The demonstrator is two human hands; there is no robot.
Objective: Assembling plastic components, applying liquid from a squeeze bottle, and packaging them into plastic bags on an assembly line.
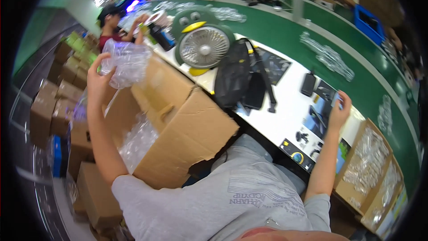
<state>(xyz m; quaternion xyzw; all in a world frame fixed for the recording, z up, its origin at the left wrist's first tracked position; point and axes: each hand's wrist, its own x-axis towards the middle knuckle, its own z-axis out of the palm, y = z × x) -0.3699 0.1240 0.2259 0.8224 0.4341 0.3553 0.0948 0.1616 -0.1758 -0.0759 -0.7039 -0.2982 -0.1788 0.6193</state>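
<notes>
My left hand (99, 76) is raised at the left over a large open cardboard box (187, 138), its fingers and thumb around a clear plastic packaging piece (127, 62). More clear plastic (139, 140) lies inside that box. On the right, my right hand (340, 112) is above the white table's far side, beside a dark printed package (318, 114). Its fingers are loosely curled and apart, and I see nothing between them. A black pouch with straps (236, 76) and a small black device (308, 84) lie on the white table (269, 125) between my hands.
A green fan (204, 47) stands behind the box, beside a dark bottle (161, 38). Clear packs lie on the green conveyor (285, 31). A carton of small clear bags (365, 165) is at the right, stacked boxes (49, 107) at the left. A co-worker (111, 24) is beyond.
</notes>
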